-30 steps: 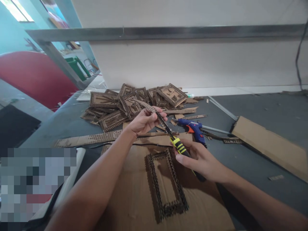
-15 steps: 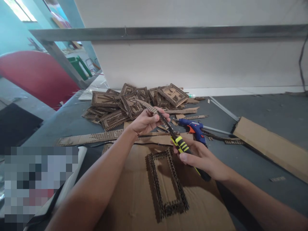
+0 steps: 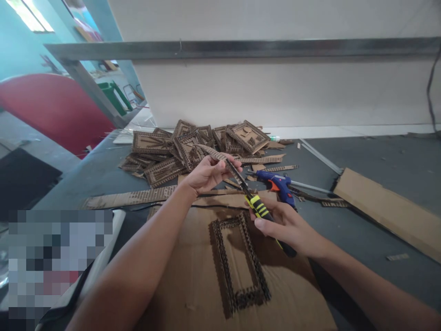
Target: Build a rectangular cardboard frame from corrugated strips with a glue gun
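My left hand [image 3: 212,174] pinches a thin corrugated cardboard strip [image 3: 210,151], whose curved end sticks out up and to the left. Closed around a yellow-and-black utility knife [image 3: 259,207], my right hand [image 3: 285,225] holds its tip against the strip's lower end. Below both hands, a rectangular frame of corrugated strips [image 3: 241,262] lies on a large cardboard sheet [image 3: 186,280]. Just beyond my right hand rests a blue glue gun [image 3: 280,184] with an orange trigger.
Several finished-looking cardboard frames [image 3: 153,142] are heaped at the back. A long cardboard strip [image 3: 127,197] lies at left, near a black cable. On the right are a cardboard box [image 3: 386,207] and clear glue sticks [image 3: 320,155]. A red chair [image 3: 51,108] stands beyond the table.
My right hand and the knife have shifted slightly down and left along the strip. More of the strip shows below my left hand, which has hardly moved.
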